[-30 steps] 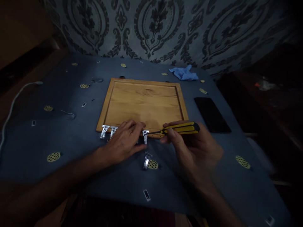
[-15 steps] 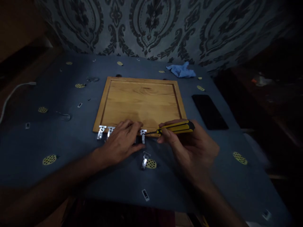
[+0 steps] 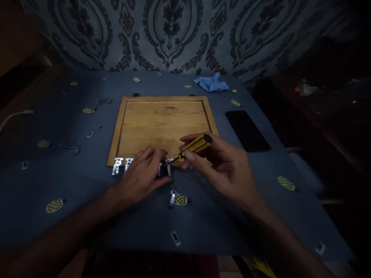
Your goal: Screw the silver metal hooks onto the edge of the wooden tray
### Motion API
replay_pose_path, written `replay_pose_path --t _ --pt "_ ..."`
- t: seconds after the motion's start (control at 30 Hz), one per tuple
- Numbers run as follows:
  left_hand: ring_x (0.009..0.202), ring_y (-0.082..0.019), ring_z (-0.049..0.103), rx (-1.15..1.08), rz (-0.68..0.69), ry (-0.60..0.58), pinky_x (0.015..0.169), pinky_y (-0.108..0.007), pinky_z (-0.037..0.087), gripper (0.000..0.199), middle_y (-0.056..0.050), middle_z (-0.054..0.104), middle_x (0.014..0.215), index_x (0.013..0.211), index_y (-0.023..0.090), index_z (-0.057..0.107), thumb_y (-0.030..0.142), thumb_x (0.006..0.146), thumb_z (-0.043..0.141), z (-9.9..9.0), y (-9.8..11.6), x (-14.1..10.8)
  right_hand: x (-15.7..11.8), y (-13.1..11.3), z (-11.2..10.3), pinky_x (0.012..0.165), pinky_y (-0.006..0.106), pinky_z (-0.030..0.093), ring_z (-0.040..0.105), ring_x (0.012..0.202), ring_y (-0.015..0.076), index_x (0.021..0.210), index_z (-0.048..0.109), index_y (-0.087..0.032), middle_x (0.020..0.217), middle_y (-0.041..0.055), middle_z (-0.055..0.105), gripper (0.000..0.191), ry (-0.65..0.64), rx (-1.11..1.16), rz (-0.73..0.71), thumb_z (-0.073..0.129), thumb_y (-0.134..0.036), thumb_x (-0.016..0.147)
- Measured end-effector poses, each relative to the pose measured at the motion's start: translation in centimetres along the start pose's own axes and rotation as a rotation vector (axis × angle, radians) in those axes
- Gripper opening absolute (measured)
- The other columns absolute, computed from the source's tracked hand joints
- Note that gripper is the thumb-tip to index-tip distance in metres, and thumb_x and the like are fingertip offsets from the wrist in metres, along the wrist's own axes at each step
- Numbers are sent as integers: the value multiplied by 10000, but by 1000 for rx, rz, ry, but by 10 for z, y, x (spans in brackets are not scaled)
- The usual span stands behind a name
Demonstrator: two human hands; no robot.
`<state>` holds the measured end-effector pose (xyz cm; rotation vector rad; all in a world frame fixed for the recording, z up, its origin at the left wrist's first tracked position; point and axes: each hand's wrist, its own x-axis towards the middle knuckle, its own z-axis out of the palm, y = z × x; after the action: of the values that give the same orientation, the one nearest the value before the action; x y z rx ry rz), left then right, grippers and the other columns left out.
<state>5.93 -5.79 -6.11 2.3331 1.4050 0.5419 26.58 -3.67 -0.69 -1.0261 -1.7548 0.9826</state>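
A shallow-framed wooden board (image 3: 162, 125) lies on the table, with several silver metal hooks (image 3: 117, 166) along its near edge. My left hand (image 3: 143, 166) rests over that edge, fingers on the wood and thumb spread apart, covering part of the hook row. In my right hand (image 3: 223, 166) is a yellow-and-black screwdriver (image 3: 198, 143), held between thumb and fingers. Its shaft slants down to the rightmost hook (image 3: 169, 168) on the edge, with the tip at the hook's top plate. A loose silver hook (image 3: 172, 196) lies on the cloth in front of the board.
A black phone (image 3: 247, 130) lies right of the board. A crumpled blue cloth (image 3: 211, 82) is behind it. Left are a white cable (image 3: 17, 116), a thin curved piece (image 3: 71, 149) and a small dark screw-like bit (image 3: 101, 126). The patterned tablecloth (image 3: 87, 185) ends at a patterned backdrop.
The screwdriver handle has tipped up from nearly level to a steeper slant, its tip staying at the same hook. My left hand keeps its place on the board. The whole view has shifted slightly.
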Motion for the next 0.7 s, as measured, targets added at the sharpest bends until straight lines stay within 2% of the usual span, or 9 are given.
replay_pose_path --t 0.1,0.23,0.37,0.6,0.7 --pt "1084 -302 628 0 -24 -1 912 -456 538 475 -75 640 1149 1222 215 495 296 859 790 0 0 0 0 6 0 621 261 547 698 634 133 924 679 -215 702 -29 698 135 41 -14 -50 718 -344 927" --pt "1101 -307 633 5 -20 3 924 -473 542 516 -76 646 1147 1248 224 480 295 852 804 -1 1 -1 -4 14 5 555 275 518 640 593 129 809 637 -222 708 -31 656 219 149 -42 -34 778 -375 876" --pt "1096 -299 642 11 -6 10 922 -472 549 537 -75 654 1155 1278 229 459 272 862 795 -1 1 -1 -9 19 9 524 287 506 615 571 131 799 626 -229 701 -33 636 243 229 -41 12 791 -396 862" --pt "1092 -289 656 10 45 51 928 -464 558 542 -67 678 1151 1257 233 455 266 850 811 -1 -1 -2 -15 18 7 544 283 518 647 550 121 783 625 -256 691 -53 664 180 383 32 -77 774 -270 883" --pt "1093 -288 662 20 70 62 918 -454 566 540 -70 681 1148 1250 230 450 267 852 814 -1 -1 -2 -14 16 6 557 286 529 650 563 125 784 630 -266 664 -58 663 186 385 10 -75 794 -285 871"
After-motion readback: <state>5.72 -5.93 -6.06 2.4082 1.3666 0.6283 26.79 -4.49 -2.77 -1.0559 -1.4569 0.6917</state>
